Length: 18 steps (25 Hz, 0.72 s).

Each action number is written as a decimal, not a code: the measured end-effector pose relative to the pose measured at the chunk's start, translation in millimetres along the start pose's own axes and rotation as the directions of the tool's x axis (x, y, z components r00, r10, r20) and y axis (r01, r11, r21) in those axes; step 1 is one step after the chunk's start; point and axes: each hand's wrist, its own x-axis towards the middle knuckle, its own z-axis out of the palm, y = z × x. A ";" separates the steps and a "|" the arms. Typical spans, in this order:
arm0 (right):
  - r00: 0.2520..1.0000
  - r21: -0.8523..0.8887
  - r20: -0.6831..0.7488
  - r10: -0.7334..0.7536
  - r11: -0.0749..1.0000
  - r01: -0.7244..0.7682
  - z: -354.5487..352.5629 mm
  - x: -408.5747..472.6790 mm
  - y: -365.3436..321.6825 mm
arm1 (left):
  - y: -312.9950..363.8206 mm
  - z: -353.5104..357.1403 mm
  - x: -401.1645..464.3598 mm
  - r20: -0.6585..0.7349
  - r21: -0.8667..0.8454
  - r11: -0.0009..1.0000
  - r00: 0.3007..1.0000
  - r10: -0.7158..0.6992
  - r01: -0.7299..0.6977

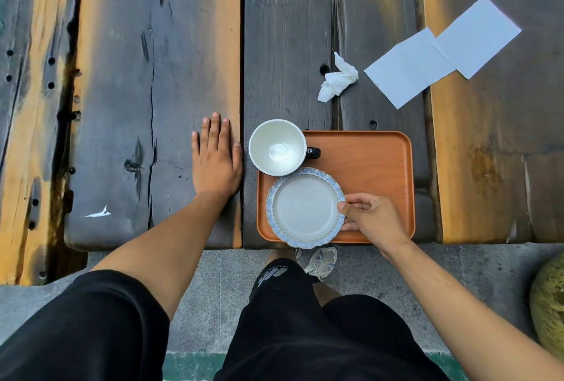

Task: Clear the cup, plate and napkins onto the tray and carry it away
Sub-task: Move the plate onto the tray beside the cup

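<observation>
An orange tray lies on the wooden table near its front edge. A white cup with a dark handle stands on the tray's far left corner. A pale plate with a blue scalloped rim sits at the tray's near left. My right hand pinches the plate's right rim, thumb on top and fingers beneath. Flat on the table, left of the cup, rests my left hand with straight fingers. A crumpled napkin and two flat white napkins lie farther back on the right.
The dark plank table has gaps and knots, and its front edge runs just under the tray. Below it are a concrete floor, my legs in black shorts and a sneaker. A round green-yellow object sits at the right edge.
</observation>
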 end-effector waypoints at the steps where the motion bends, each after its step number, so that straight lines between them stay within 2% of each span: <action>1: 1.000 0.005 0.003 0.003 1.000 -0.003 -0.1 0.2 0.7 | 0.3 0.0 -0.2 0.000 0.001 1.000 1.000 -0.001 0.001; 7: 0.999 0.032 0.044 0.021 0.999 -0.023 0.8 -0.6 1.6 | 0.0 -0.2 0.5 0.007 0.001 1.000 1.000 -0.001 0.001; 18: 0.999 -0.069 0.038 0.030 0.997 -0.027 1.8 3.3 4.6 | 2.6 -4.3 -0.9 0.024 0.002 1.000 1.000 -0.001 0.001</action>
